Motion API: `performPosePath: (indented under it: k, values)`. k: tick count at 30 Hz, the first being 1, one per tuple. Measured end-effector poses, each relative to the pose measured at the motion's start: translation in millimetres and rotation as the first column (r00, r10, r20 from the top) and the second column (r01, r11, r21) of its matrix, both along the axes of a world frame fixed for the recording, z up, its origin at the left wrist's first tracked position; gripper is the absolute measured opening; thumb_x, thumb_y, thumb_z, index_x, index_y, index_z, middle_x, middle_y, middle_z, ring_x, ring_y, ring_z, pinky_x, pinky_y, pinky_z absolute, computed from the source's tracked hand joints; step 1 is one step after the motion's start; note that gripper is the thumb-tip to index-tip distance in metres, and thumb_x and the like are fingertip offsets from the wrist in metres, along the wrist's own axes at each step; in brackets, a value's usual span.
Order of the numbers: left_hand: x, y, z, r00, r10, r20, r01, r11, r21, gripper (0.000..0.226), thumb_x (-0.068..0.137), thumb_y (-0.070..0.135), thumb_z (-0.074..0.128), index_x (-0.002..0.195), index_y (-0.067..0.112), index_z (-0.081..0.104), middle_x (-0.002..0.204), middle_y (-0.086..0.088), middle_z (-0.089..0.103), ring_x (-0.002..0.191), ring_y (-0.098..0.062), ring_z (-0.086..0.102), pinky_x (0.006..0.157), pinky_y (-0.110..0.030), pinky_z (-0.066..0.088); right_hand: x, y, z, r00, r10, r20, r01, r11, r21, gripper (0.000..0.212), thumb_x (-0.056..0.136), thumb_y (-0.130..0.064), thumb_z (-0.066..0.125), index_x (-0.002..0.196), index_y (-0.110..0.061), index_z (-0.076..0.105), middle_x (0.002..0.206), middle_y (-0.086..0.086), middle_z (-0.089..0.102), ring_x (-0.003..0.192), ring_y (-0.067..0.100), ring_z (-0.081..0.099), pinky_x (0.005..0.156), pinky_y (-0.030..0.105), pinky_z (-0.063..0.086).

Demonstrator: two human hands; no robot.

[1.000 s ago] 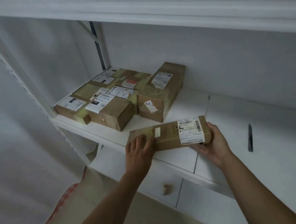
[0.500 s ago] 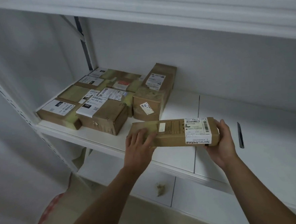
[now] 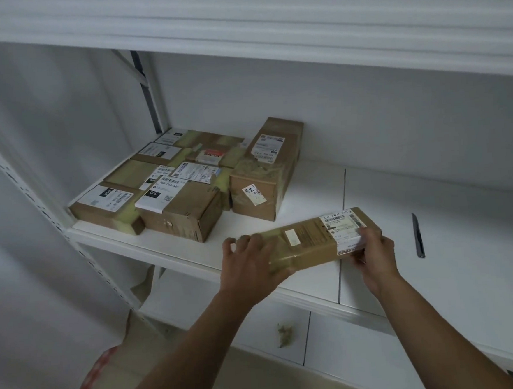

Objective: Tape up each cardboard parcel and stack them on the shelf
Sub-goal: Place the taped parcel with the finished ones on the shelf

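A long, flat brown cardboard parcel, wrapped in clear tape and bearing a white barcode label at one end, is held between both hands above the front part of the white shelf board. The left hand is curled round the parcel's near-left end, with the fingers lying over its top, while the right hand grips the labelled end, with the fingers bent over the label's lower edge. The parcel is tilted, its right end raised farther from the person than its left; whether its underside touches the board cannot be told. Beyond the left hand, a group of taped brown cardboard boxes with white shipping labels is packed closely together against the shelf's back corner, and a taller brown carton standing on its side is set just beside them, directly beyond the held parcel. Out past the right hand, well apart from it, a slim dark blade-like tool lies on the board. Below the hands, a small scrap of greenish-brown debris rests on the lower shelf. The taping of this parcel appears finished, so the stacking step is judged to be in hand. The next move would call for the parcel to be levelled, carried forward away from both hands, and set down flat beside the tall carton or on top of the packed boxes, with both grips released only once it is supported.
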State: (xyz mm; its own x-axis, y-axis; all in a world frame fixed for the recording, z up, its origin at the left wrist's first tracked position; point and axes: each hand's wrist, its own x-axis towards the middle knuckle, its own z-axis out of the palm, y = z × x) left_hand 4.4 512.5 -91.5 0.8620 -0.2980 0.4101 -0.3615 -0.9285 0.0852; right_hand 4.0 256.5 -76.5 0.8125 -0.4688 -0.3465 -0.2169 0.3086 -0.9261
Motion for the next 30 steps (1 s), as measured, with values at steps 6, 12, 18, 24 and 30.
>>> performPosePath:
  k: [6,12,18,24,30]
  values:
    - [23,27,34,0.382,-0.434,-0.816,-0.507,0.639,-0.578,0.077,0.081,0.065,0.065,0.142,0.022,0.049,0.132,-0.004,0.061,0.110,-0.026,0.063,0.092,-0.039,0.050,2,-2,10,0.994,0.088,0.068,-0.093,0.992,0.085,0.022,0.097,-0.019,0.048,0.106,-0.013,0.068,0.095,0.008,0.074,0.085,0.021,0.068,0.076,0.034,0.051]
    - [15,8,24,0.192,-0.734,-0.651,-0.559,0.464,-0.688,0.061,0.093,0.069,0.047,0.131,0.024,0.064,0.133,-0.010,0.064,0.126,-0.035,0.058,0.105,-0.050,0.047,14,12,10,0.999,-0.008,0.048,0.006,0.999,0.040,0.037,0.099,-0.031,0.059,0.129,-0.013,0.048,0.109,0.015,0.071,0.102,0.028,0.068,0.093,0.043,0.056]
    - [18,7,30,0.381,-0.777,-0.501,-0.666,0.144,-0.732,0.049,0.081,0.054,0.073,0.117,0.022,0.064,0.117,-0.011,0.065,0.104,-0.031,0.065,0.079,-0.043,0.054,14,-17,21,0.949,-0.286,0.134,0.265,0.951,0.157,0.048,0.088,-0.022,0.050,0.134,-0.011,0.046,0.117,0.020,0.067,0.091,0.024,0.067,0.069,0.038,0.058]
    - [26,-22,64,0.500,-0.728,-0.469,-0.532,0.169,-0.830,0.045,0.087,0.048,0.069,0.125,0.024,0.060,0.126,-0.006,0.063,0.114,-0.026,0.063,0.090,-0.049,0.054,-1,-35,16,0.942,-0.311,0.127,0.266,0.921,0.286,0.021,0.089,-0.024,0.048,0.095,-0.020,0.067,0.099,0.008,0.065,0.081,0.019,0.062,0.068,0.030,0.051]
    - [67,-2,104,0.484,-0.681,-0.550,-0.402,0.385,-0.831,0.008,0.091,0.025,0.065,0.092,0.017,0.066,0.085,-0.002,0.064,0.079,-0.018,0.062,0.063,-0.031,0.051,-20,-62,16,0.995,-0.040,0.095,0.013,0.965,0.261,0.025,0.091,-0.032,0.053,0.107,-0.019,0.067,0.092,0.002,0.066,0.068,0.014,0.057,0.062,0.026,0.041]
